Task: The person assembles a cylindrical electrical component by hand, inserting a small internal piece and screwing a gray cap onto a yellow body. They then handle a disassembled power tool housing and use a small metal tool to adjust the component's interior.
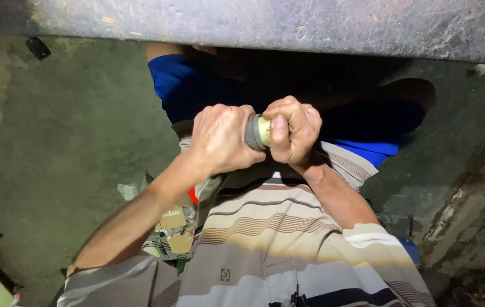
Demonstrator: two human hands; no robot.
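1. Running across the whole top of the view: a grimy grey slab edge (265, 25), worn and scratched, cutting off whatever is lying behind it.
2. Spreading out on the left: bare concrete floor (66, 142), offering wide open room on that side; on the right, stained rough ground (470, 187) closing in nearer.
3. Filling the lower middle: a striped beige and brown shirt (276, 250), cropped by the bottom edge.
4. Showing above the fists: blue shorts (185, 85), partly sinking into deep shadow under the slab, outline hard to make out there.
5. Gripping from the left: left hand (220, 139), fingers curling tightly shut around the grey end of a small cylindrical fitting (258, 132).
6. Gripping from the right: right hand (292, 131), fingers clamping on the pale yellowish end, thumb pressing along it.
7. Sitting between the two fists, held up in front of the chest: the fitting itself, only a narrow band showing, the rest hiding inside both palms.
8. Lying below the left forearm: a clutter of small cardboard boxes and wires (174, 233), partly covered by the arm, details too small to tell.
9. Resting at upper left: a small dark object (38, 48) on the floor, well apart from both hands.
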